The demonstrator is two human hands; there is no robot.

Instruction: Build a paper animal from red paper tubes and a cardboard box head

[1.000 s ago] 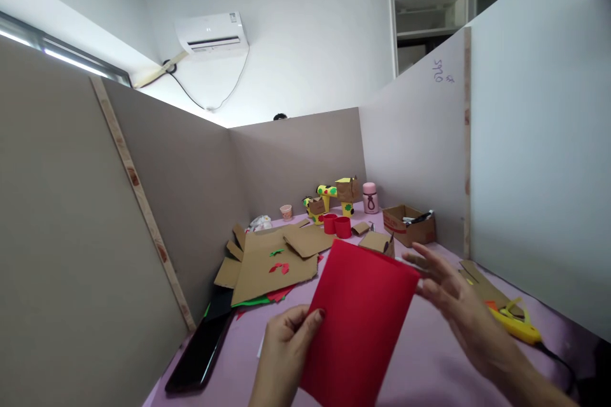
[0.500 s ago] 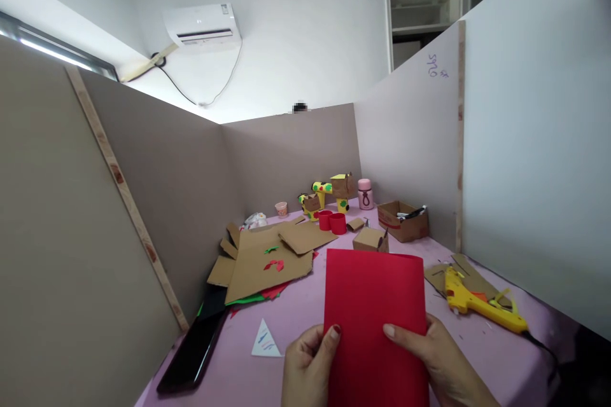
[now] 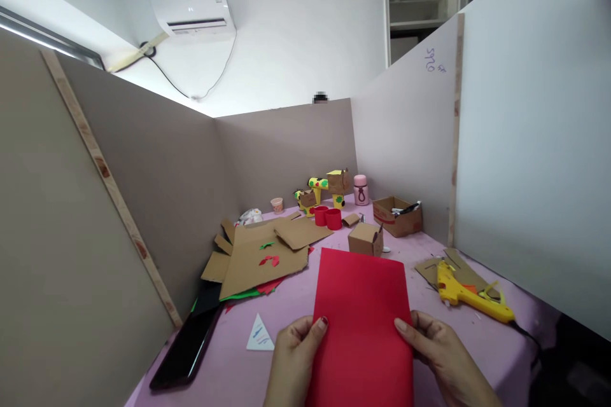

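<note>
A sheet of red paper [image 3: 361, 324] stands upright in front of me, its lower end cut off by the frame. My left hand [image 3: 294, 356] pinches its left edge, thumb on the near face and fingers behind. At the opposite edge my right hand [image 3: 436, 353] grips it the same way. Just left of my left hand lies a white paper triangle [image 3: 260, 336] with pen marks. Beyond the sheet's top sits a small cardboard box [image 3: 365, 240]. To the right of my right hand rests a yellow glue gun [image 3: 470, 296].
Flat cardboard [image 3: 252, 267] with red and green scraps covers the left side, near a black phone [image 3: 184, 356]. Red rings [image 3: 333, 219], yellow spotted figures [image 3: 338, 183], a pink bottle [image 3: 361, 191] and an open carton [image 3: 398, 219] stand at the back. Partitions [image 3: 286, 152] enclose the pink table.
My right thumb has slid outward to the paper's right edge, and the sheet has turned slightly. The whole view has shifted a little, so the table things appear farther left.
</note>
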